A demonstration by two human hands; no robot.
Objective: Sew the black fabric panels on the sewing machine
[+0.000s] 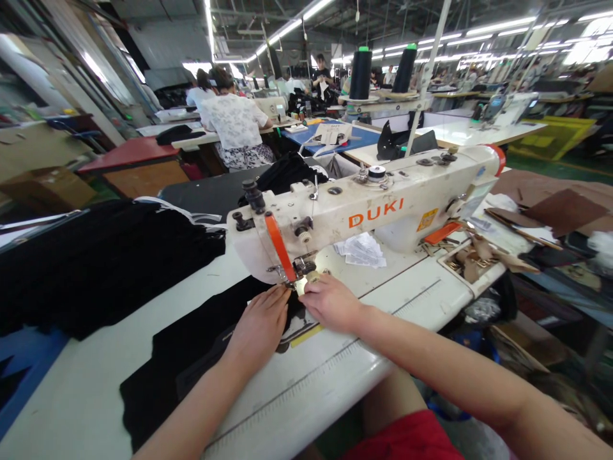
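Observation:
A white sewing machine [378, 214] marked DUKI spans the table, its needle area lit by a small lamp. Black fabric [201, 332] lies flat to the left of the needle and runs under the presser foot. My left hand [261, 326] rests on this fabric with its fingers stretched out and together, the tips close to the foot. On the other side of the needle, my right hand [331, 303] has its fingers bent together beside the foot; what they pinch is hidden. Small white labels [363, 250] lie on the machine bed behind my right hand.
A large heap of black fabric [110, 262] covers the table's left side. At the right end sits a tray [474, 262] of small scraps and metal parts. Two black thread cones [361, 73] stand behind the machine. A person in a patterned white shirt [234, 118] sits farther back.

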